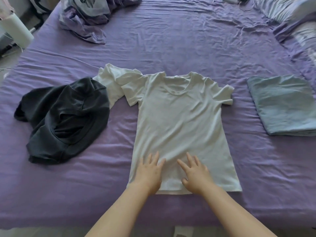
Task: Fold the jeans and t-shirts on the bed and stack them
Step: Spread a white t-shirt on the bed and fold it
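Note:
A white t-shirt point(181, 120) lies spread flat, neck away from me, in the middle of the purple bed point(171, 48). My left hand point(150, 173) and my right hand point(195, 175) press flat on its lower hem area, fingers straight and spread. A second white garment point(111, 82) lies crumpled just past the shirt's left sleeve. Left of it sits a dark, crumpled t-shirt point(65, 120). On the right lies a folded light-blue pair of jeans point(283, 106).
A bunched purple and grey blanket point(89, 17) sits at the far left of the bed. Pillows point(294, 17) line the far right corner. A white cylinder-shaped object point(15, 29) stands off the bed's left side.

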A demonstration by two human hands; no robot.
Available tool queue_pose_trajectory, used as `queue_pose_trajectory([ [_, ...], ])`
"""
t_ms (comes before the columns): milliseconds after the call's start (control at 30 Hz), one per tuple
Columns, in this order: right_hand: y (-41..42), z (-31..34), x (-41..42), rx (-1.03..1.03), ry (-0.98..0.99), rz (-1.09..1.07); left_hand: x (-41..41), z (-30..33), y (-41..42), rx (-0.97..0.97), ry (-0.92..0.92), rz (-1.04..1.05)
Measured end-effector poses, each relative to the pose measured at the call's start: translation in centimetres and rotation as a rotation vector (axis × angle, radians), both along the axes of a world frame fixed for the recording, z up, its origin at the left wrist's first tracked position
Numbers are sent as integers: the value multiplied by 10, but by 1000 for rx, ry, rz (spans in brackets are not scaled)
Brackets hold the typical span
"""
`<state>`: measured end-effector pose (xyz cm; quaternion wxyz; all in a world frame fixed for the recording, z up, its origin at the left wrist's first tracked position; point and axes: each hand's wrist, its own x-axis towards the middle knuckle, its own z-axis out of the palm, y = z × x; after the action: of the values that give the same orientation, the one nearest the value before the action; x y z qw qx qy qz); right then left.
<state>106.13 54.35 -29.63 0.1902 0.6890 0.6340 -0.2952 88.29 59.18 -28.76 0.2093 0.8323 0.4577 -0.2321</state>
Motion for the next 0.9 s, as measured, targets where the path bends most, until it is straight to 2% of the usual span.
queue_pose_trajectory([
  [167,33,16,36,-132,-11,32,50,7,13,-168,66,-29],
  [233,56,23,50,-73,-16,23,75,12,31,-186,77,-34],
  [367,108,25,91,166,51,-5,122,17,84,-76,-8,-9],
  [467,143,20,118,178,71,49,149,12,123,-47,-30,16],
  [667,186,-13,166,105,-36,81,190,-17,174,-41,-38,4],
  [900,226,-29,214,368,-109,-57,223,-33,217,-18,-38,-92],
])
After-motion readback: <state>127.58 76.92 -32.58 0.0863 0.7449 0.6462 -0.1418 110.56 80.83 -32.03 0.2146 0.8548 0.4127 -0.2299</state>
